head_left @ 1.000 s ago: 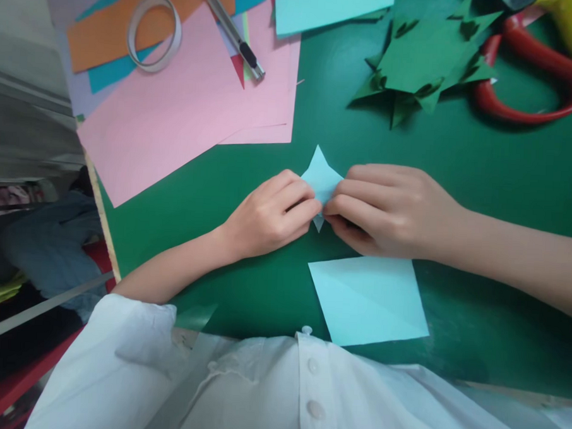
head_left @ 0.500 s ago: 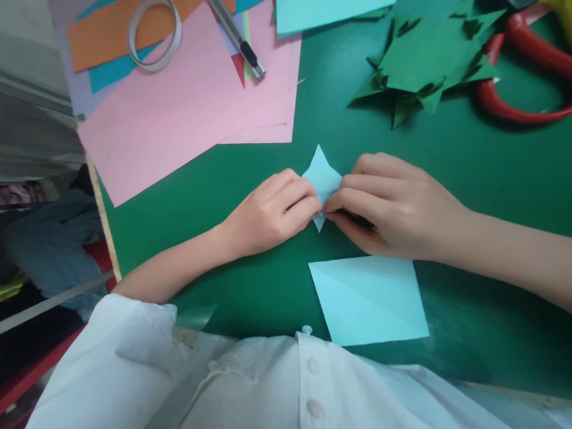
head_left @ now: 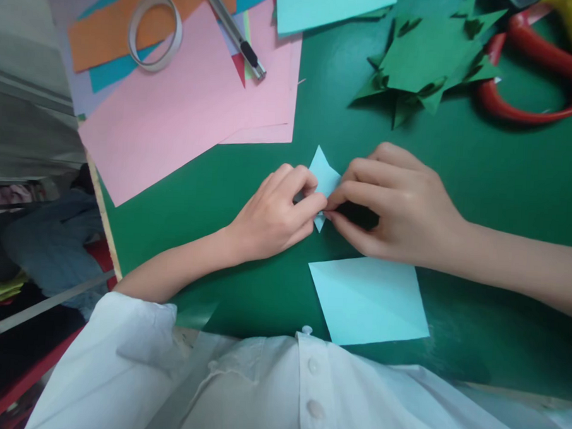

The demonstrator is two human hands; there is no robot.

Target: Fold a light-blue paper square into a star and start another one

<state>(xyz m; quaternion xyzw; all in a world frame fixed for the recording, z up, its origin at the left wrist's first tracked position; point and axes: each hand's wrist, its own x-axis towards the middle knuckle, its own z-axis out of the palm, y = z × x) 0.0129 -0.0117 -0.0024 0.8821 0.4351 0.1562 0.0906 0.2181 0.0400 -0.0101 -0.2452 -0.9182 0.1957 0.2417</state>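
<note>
A small folded piece of light blue paper lies on the green table mat in the middle of the view. My left hand pinches its left side with curled fingers. My right hand pinches its right side, thumb and forefinger pressed together at the fold. Most of the folded piece is hidden under the fingers; only a pointed tip above and a small tip below show. The two hands touch at the fingertips.
A flat light blue sheet lies just in front of my hands. Pink sheets, orange paper, a tape ring and a utility knife are at the far left. Folded green paper shapes and red-handled scissors are at the far right.
My right hand has lifted its knuckles and shifted slightly away from me. My left fingers have curled tighter over the folded paper, hiding more of it.
</note>
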